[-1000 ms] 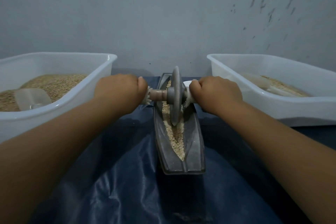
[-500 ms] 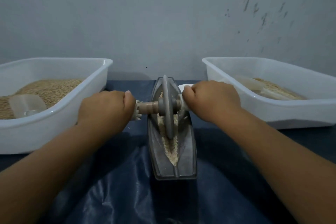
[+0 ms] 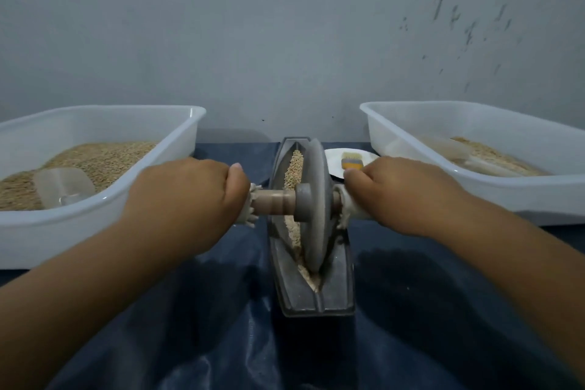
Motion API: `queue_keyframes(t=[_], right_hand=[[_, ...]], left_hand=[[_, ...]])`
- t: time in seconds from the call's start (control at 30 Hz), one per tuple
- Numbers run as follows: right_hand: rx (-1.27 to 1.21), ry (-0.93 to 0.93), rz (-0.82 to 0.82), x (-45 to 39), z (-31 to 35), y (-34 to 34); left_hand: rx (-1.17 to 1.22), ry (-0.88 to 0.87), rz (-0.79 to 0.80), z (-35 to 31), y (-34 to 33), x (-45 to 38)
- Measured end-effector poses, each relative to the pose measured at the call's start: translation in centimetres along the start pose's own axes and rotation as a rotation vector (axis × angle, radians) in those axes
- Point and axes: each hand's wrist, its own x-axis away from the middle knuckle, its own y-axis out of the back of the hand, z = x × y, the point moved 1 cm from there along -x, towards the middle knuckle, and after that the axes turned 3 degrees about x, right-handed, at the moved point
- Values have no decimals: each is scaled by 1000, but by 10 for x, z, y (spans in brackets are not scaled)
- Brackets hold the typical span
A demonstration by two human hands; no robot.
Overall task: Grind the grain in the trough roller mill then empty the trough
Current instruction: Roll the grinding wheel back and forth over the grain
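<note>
A dark boat-shaped trough (image 3: 338,291) lies lengthwise in the middle of the table with pale grain (image 3: 293,168) along its groove. A grey disc roller (image 3: 315,199) stands upright in the groove, near the trough's front half, on a wooden axle (image 3: 273,202). My left hand (image 3: 186,199) grips the axle's left handle, whose white frilled end shows by my thumb. My right hand (image 3: 399,193) grips the right handle. Grain under the wheel is hidden.
A white tub (image 3: 104,203) at the left holds grain and a clear scoop (image 3: 63,187). A second white tub (image 3: 474,196) at the right holds ground grain and another scoop. Behind the trough a white plate (image 3: 335,165) carries a small brush (image 3: 353,163). Dark blue cloth (image 3: 221,326) covers the table.
Both hands have drawn the roller back along the trough toward me, uncovering grain at the far end and the plate with the brush behind.
</note>
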Motion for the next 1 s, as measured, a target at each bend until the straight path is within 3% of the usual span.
queue_keyframes(t=[0.1, 0.2, 0.3, 0.43, 0.6, 0.73, 0.83, 1.0], right_hand=[[37, -20, -101, 11, 1, 2], [65, -28, -173, -5, 3, -9], [44, -30, -256, -35, 3, -24], [-59, -140, -280, -64, -1, -32], [27, -45, -151, -39, -2, -24], [26, 46, -79, -2, 0, -3], [45, 58, -150, 14, 0, 5], [109, -13, -249, -12, 5, -11]], left_hand=[[73, -30, -159, 3, 5, 5], [-10, -10, -65, 3, -11, -10], [-123, 157, 113, 2, -35, -37], [-68, 216, 158, 9, -48, -65], [-92, 139, 177, 4, -31, -43], [-58, 5, 27, 1, -9, -10], [91, -31, -183, 5, 3, 3], [-32, 56, 27, -1, -32, -10]])
